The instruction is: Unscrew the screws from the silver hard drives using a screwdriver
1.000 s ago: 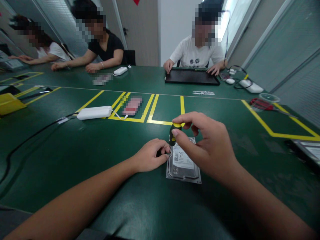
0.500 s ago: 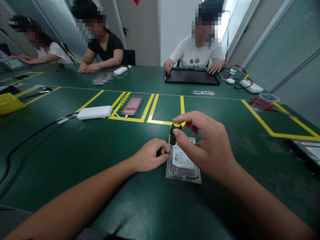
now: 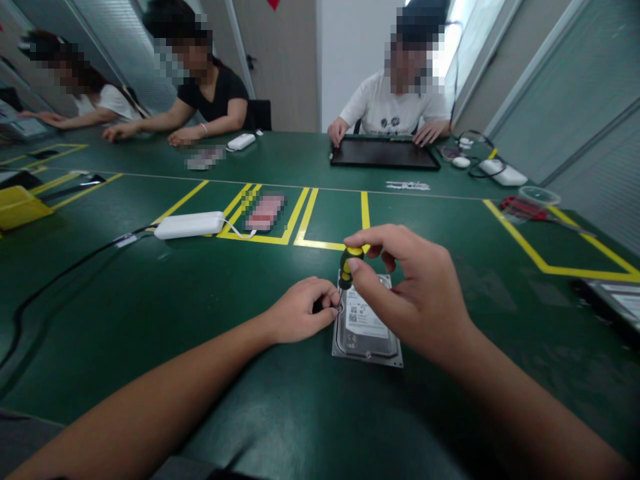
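A silver hard drive (image 3: 367,327) with a white label lies flat on the green table (image 3: 210,300) in front of me. My right hand (image 3: 415,293) pinches the black and yellow handle of a small screwdriver (image 3: 346,265) that stands upright at the drive's left edge. My left hand (image 3: 300,312) is curled beside that edge, with its fingertips closed around the screwdriver's shaft near the tip.
A white power adapter (image 3: 189,225) with a cable lies to the left near yellow floor-tape lines. Three other people sit at the far side; one has hands by a black tray (image 3: 383,153). A yellow bin (image 3: 17,205) sits far left, red-handled tools (image 3: 523,208) right.
My hands and the screwdriver have hardly shifted; my right fingers moved slightly on the handle. The person in black across the table moved their arms apart.
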`<state>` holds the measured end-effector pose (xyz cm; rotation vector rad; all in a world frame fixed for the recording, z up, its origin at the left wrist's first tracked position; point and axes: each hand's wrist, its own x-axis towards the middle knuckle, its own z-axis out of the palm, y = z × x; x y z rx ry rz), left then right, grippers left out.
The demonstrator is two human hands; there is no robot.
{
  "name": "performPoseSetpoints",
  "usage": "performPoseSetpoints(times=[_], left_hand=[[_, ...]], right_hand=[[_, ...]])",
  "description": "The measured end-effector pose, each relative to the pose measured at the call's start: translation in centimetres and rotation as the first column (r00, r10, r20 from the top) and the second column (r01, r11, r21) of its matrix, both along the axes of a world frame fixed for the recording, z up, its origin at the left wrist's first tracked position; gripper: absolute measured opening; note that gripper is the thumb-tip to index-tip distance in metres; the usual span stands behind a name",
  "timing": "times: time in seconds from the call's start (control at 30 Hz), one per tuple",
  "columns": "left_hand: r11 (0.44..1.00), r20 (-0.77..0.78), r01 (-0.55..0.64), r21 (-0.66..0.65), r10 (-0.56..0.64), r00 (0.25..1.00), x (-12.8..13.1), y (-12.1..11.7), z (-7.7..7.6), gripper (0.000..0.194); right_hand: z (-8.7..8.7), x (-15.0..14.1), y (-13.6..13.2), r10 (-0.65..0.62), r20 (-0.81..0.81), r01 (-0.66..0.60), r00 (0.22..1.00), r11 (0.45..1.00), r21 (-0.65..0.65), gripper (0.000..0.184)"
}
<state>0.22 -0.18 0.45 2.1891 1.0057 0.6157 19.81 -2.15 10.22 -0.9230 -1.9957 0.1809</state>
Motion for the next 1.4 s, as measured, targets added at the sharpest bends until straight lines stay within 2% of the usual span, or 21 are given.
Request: performPoseSetpoints(times=[0.3,0.43,0.73,1.0,1.23,1.4], left_hand=[[1.0,-0.015,0.006,0.008,-0.006,1.0,0.06,0.05,0.02,0.005],[1.0,-0.004,0.011,0.01,-0.011,1.0,0.03,0.05,0.07,0.005],[1.0,-0.002,0.013,0.008,-0.013,1.0,-0.05,0.09,-0.04,0.004],[1.0,0.012,0.014,0.007,-0.014,1.0,-0.06,0.05,-0.08,0.006],[1.0,0.014,0.012,0.012,-0.012,1.0,0.0,0.08,-0.03,0.005],[1.0,0.009,0.009,0.007,-0.01,1.0,-0.08,0.07,-0.11,0.006]], right_hand=[[-0.32,-0.07,0.24,-0.011,0.017,0.01,1.0,0.999,0.031,0.009],[-0.13,-0.05,-0.01,-0.031,0.01,0.031,0.999,1.0,-0.001,0.013],[-0.37,-0.04,0.2,-0.005,0.013,0.004,1.0,0.999,0.033,0.01],[-0.19,-0.03,0.06,0.005,0.001,-0.005,1.0,1.0,-0.005,0.015],[-0.3,-0.03,0.31,0.018,0.012,-0.018,1.0,0.999,0.047,0.01],[-0.02,0.02,0.03,0.022,0.026,-0.022,0.999,1.0,0.017,0.015]])
